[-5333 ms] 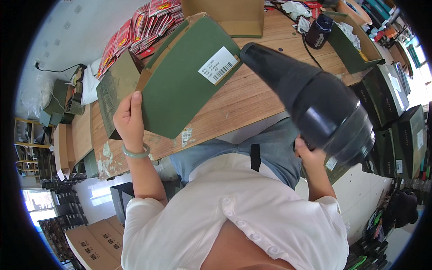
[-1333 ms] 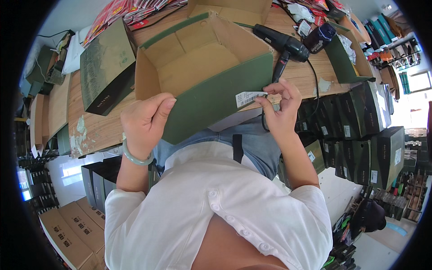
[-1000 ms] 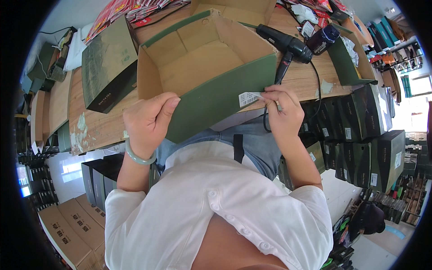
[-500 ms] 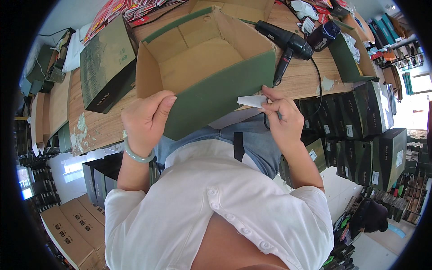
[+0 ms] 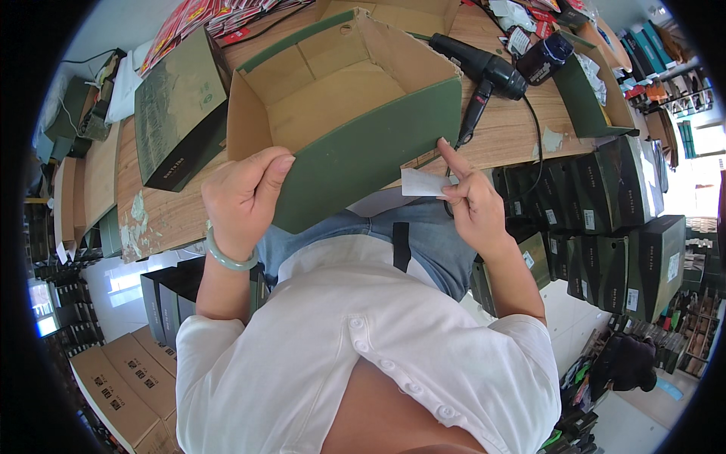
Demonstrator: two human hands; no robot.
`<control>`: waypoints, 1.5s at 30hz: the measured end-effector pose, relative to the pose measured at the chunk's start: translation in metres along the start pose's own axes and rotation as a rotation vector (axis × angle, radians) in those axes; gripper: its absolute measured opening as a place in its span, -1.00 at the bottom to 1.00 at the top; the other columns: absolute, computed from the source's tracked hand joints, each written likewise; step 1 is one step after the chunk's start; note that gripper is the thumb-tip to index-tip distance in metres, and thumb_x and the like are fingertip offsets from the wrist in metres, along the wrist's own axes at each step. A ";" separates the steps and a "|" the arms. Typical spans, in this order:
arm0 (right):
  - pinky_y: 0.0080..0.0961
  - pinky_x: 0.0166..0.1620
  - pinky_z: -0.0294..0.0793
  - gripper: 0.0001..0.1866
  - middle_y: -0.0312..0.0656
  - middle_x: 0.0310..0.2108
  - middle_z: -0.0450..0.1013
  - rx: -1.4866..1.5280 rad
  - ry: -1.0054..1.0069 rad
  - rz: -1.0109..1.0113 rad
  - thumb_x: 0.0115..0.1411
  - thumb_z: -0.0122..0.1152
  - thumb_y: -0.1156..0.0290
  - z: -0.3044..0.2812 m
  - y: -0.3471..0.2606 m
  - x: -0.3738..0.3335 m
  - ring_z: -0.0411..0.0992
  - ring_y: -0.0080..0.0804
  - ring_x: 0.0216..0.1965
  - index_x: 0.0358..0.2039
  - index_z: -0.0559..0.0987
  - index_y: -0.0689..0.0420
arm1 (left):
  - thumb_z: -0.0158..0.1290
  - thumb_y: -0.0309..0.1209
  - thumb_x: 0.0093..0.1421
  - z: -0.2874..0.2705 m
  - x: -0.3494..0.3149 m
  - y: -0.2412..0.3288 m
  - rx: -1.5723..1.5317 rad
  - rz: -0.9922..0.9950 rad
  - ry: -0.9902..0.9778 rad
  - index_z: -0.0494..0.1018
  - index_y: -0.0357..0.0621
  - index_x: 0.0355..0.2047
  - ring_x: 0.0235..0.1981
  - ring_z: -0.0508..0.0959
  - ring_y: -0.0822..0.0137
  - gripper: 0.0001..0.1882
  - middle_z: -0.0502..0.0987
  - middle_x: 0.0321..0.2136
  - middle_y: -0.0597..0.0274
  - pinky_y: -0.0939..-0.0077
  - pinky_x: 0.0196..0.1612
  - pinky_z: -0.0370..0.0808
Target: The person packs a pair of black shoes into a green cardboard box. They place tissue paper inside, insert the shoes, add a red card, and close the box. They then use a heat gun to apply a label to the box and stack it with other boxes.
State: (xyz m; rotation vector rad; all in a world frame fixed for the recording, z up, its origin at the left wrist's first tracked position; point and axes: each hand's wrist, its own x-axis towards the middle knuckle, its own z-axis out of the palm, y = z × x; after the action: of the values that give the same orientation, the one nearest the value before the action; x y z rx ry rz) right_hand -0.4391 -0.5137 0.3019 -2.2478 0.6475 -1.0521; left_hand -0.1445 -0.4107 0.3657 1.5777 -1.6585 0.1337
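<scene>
An open cardboard box [image 5: 370,144], green outside and brown inside, is tilted toward me at the table's near edge. My left hand [image 5: 246,200] is closed on its near left corner, thumb lying on the green side. Between thumb and fingers of my right hand [image 5: 473,197] is a small white paper label [image 5: 423,183]. The index finger of that hand points up at the box's lower right corner, touching it or nearly so. Under the box's lower edge, close to the label, a brown strip with dark marks shows.
On the wooden table [image 5: 499,144] lie a black hair dryer [image 5: 484,68] with its cord, and a dark jar [image 5: 544,59]. A lidded green shoebox [image 5: 181,113] stands left, an open green tray [image 5: 590,98] right. Stacked shoeboxes [image 5: 590,265] fill the right side below the table.
My right index finger has stretched out toward the box corner. The white label has dropped slightly and turned its face more into view. My left hand and the box have barely moved.
</scene>
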 end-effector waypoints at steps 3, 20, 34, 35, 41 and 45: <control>-0.24 0.12 0.41 -0.80 0.25 0.18 0.30 0.138 0.023 0.000 0.15 0.10 0.74 -0.001 0.006 -0.004 0.35 0.08 0.19 -0.38 0.29 0.19 | 0.19 -0.35 0.18 0.001 0.000 -0.001 0.013 0.011 0.001 0.62 -0.14 -0.39 -0.65 0.48 0.30 -0.87 0.54 -0.63 0.22 0.51 -0.54 0.36; -0.29 0.07 0.42 -0.65 0.00 0.08 0.28 0.526 0.541 0.295 0.14 0.26 0.61 0.028 0.041 -0.061 0.45 -0.18 0.00 -0.20 0.27 0.11 | 0.03 -0.29 0.34 0.082 0.019 -0.032 -0.302 -0.297 0.620 0.53 -0.32 -0.19 -0.34 0.54 0.40 -0.71 0.60 -0.37 0.17 0.52 -0.19 0.47; -0.35 0.05 0.44 -0.69 -0.06 0.04 0.31 0.507 0.536 0.406 0.18 0.26 0.53 0.039 0.032 -0.074 0.46 -0.25 -0.07 -0.21 0.28 0.08 | 0.05 -0.25 0.25 0.200 0.086 -0.055 -0.340 -0.016 0.167 0.33 -0.19 0.13 0.08 0.36 -0.05 -0.52 0.43 0.05 -0.04 0.15 0.19 0.19; -0.45 -0.01 0.44 -0.66 -0.06 0.06 0.29 0.510 0.518 0.401 0.17 0.28 0.52 0.038 0.036 -0.080 0.44 -0.28 -0.05 -0.17 0.28 0.08 | 0.04 -0.26 0.26 0.185 0.081 -0.046 -0.374 0.000 0.215 0.32 -0.19 0.15 0.10 0.33 -0.06 -0.51 0.40 0.09 -0.03 0.17 0.21 0.17; -0.40 0.06 0.41 -0.75 -0.02 0.06 0.34 0.579 0.363 0.549 0.15 0.29 0.54 0.032 0.045 -0.083 0.44 -0.26 -0.03 -0.27 0.37 0.13 | -0.02 -0.39 0.30 0.068 -0.017 -0.096 -0.099 -0.137 0.712 0.35 -0.20 0.06 0.05 0.34 0.11 -0.66 0.39 0.00 0.05 0.24 0.16 0.24; -0.30 0.20 0.33 -0.81 0.05 0.17 0.31 0.618 -0.008 0.549 0.09 0.24 0.65 0.048 0.046 -0.034 0.33 -0.13 0.18 -0.30 0.44 0.21 | -0.05 -0.40 0.32 -0.024 -0.069 -0.201 0.281 -0.503 1.075 0.35 -0.26 0.01 -0.10 0.38 0.35 -0.71 0.37 -0.06 0.19 0.42 0.03 0.34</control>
State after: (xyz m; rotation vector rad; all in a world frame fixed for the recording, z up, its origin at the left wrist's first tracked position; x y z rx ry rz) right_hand -0.4289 -0.5116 0.2274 -1.4284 0.7510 -0.8145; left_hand 0.0332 -0.3844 0.2491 1.6159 -0.4115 0.8113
